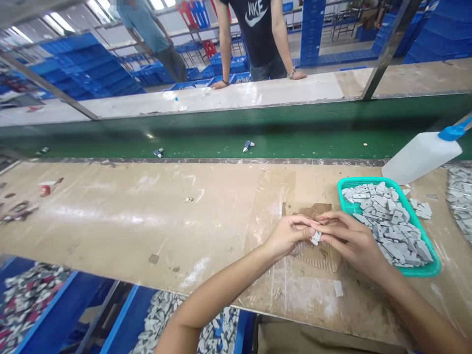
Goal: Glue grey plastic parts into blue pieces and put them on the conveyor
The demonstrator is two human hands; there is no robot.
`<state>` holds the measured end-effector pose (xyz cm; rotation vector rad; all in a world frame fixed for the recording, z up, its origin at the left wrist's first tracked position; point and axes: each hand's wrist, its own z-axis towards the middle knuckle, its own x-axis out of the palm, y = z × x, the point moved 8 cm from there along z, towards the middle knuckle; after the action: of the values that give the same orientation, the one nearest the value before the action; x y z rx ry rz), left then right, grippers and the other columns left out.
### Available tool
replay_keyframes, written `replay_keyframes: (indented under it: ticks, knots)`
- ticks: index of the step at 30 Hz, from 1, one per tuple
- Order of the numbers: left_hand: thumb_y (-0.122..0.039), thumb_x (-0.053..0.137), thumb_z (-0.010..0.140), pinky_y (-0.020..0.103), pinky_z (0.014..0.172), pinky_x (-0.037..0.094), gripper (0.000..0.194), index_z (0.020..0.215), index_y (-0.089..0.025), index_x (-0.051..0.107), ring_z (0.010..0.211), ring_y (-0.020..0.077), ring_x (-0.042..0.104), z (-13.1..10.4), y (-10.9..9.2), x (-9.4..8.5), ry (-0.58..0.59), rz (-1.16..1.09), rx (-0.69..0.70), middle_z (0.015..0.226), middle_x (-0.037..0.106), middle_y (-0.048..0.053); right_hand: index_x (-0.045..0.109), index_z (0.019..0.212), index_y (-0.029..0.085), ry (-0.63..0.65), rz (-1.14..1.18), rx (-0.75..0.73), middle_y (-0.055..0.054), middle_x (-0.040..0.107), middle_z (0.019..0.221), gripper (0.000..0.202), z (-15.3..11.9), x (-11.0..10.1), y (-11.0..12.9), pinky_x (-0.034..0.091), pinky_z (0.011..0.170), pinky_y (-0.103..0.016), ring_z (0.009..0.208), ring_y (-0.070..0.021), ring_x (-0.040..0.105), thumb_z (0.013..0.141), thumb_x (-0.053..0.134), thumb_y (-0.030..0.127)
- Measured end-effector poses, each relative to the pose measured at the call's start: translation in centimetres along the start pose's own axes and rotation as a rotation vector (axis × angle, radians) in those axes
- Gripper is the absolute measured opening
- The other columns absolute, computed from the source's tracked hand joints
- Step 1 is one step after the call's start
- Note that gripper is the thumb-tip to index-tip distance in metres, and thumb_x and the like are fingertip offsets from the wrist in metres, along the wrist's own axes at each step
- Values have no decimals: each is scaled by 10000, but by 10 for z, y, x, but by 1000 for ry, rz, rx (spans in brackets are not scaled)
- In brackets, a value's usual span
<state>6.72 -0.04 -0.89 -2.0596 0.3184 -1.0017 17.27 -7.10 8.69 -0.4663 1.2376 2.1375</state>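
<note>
My left hand (291, 235) and my right hand (348, 238) meet above the tabletop, fingertips pinched together on a small grey-white plastic piece (316, 238). Fingers cover most of the piece, so its full shape is hidden. Beneath the hands lies a worn brown patch of cardboard (320, 263). Just right of my right hand stands a teal plastic basket (435, 268), heaped with loose grey plastic pieces (396, 223).
A white squeeze bottle (418, 157) with a blue cap stands behind the basket. Beyond the table runs a green conveyor belt (206, 140) carrying several small parts. Blue bins (121, 314) of parts sit below the front edge. Across the belt, a person (258, 39) leans on the ledge.
</note>
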Motion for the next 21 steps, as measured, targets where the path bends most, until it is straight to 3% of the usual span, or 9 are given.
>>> replay_keyframes:
  ticks: [3,5,10,12,14,21]
  knots:
    - [-455,908,600,288,676,517,447,857,-134,735,617,130,647,2,-6,-4,-21,130,64,702,717,33,756,1039,245,-4,-44,42,-67,761,1076,161,-2,-1,-4,602,829,-287,978,-189,735,946,627,223]
    - [-444,849,696,279,670,517,375,900,-147,744,632,127,643,6,-23,-16,-72,253,168,712,716,33,749,1036,236,8,-97,110,-39,785,987,141,-3,-1,-10,606,780,-278,884,-181,750,937,652,254]
    - [-351,676,879,246,676,510,195,892,-164,729,697,117,631,18,-86,-80,-458,635,548,798,719,41,756,1080,191,76,-269,148,-43,803,967,230,-7,7,-20,613,712,-268,808,-179,764,987,566,282]
    - [-333,628,914,232,632,506,187,901,-164,706,641,105,617,25,-95,-105,-570,626,579,756,691,26,756,1088,165,88,-335,122,-65,800,994,262,-7,11,-20,621,755,-286,855,-193,767,1000,528,260]
    - [-339,578,946,220,576,493,203,925,-169,687,588,93,604,32,-95,-120,-603,563,566,741,669,16,764,1065,159,94,-385,97,-80,793,1030,251,-6,14,-18,621,817,-314,914,-210,762,990,546,258]
    - [-308,595,932,214,582,480,150,894,-182,666,580,79,595,31,-94,-114,-591,598,572,744,664,1,752,1123,156,150,-397,43,-43,800,928,225,-1,21,-6,619,704,-241,781,-160,759,956,621,232]
